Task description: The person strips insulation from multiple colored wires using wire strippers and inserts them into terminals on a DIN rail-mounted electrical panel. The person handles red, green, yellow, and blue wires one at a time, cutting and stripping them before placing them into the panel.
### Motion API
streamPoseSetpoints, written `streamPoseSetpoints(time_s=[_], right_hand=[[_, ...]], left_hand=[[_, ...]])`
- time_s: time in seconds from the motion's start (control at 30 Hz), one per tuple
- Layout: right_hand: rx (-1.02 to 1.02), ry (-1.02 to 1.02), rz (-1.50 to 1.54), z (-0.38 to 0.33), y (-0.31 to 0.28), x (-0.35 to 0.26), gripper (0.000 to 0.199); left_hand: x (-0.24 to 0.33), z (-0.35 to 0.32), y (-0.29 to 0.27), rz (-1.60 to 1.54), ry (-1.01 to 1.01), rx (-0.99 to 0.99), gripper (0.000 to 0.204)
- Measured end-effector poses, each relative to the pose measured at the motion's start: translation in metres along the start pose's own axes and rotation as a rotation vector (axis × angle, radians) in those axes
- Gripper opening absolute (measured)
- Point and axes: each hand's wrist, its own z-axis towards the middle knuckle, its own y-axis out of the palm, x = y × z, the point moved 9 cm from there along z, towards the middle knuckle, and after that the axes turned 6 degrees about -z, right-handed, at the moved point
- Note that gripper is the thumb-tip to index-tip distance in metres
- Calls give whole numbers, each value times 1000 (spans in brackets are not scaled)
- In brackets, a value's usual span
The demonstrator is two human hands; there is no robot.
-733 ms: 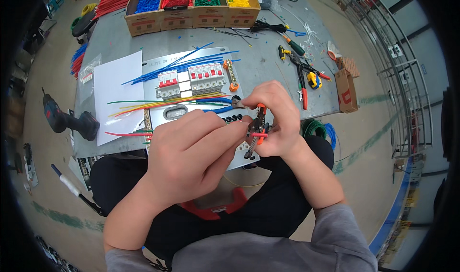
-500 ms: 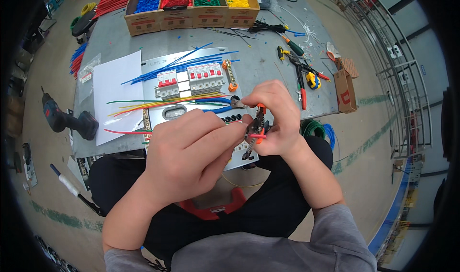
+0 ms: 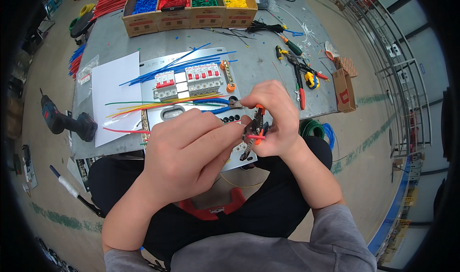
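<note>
My left hand (image 3: 184, 152) is closed in a pinch on a red wire. The wire's tail (image 3: 125, 131) shows left of that hand, and its short end (image 3: 256, 137) sticks out beyond the tool's jaws. My right hand (image 3: 278, 121) is wrapped around a wire stripper (image 3: 254, 128) with dark jaws and orange handle parts, held upright above the panel's near edge. The jaws cross the red wire; whether they bite into it cannot be made out. Just beyond the hands, blue-handled pliers (image 3: 215, 104) lie on the panel (image 3: 163, 63) beside yellow and green wires (image 3: 158, 102).
On the panel sit circuit breakers (image 3: 202, 75), a brass terminal bar (image 3: 227, 75) and blue wires (image 3: 158, 75). Boxes of coloured caps (image 3: 189, 19) stand at the back. Red-handled cutters (image 3: 301, 82), a tape measure (image 3: 311, 80) and a screwdriver (image 3: 292, 46) lie right; a drill (image 3: 67, 118) is left.
The view has shifted very slightly. Both hands keep nearly the same pose on the red wire and the wire stripper.
</note>
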Motion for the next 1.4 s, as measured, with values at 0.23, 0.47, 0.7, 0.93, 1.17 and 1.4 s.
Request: streamPoseSetpoints(time_s=[0.23,0.47,0.7,0.93,1.17,1.4], right_hand=[[45,-23,1,1,-4,-1,41],[58,-38,3,-2,-1,-2,35],[14,16,52,1,5,0,41],[-7,19,75,0,5,1,41],[60,19,11,-1,-2,-1,33],[137,-6,-158,0,-11,-11,24]], left_hand=[[1,2,-1,-31,-14,21,25],[3,1,-2,8,0,4,36],[1,-1,-4,-3,-7,-7,35],[-1,1,-2,-33,-12,-24,37],[0,2,0,-42,-17,-22,35],[2,3,-2,-28,-41,13,32]])
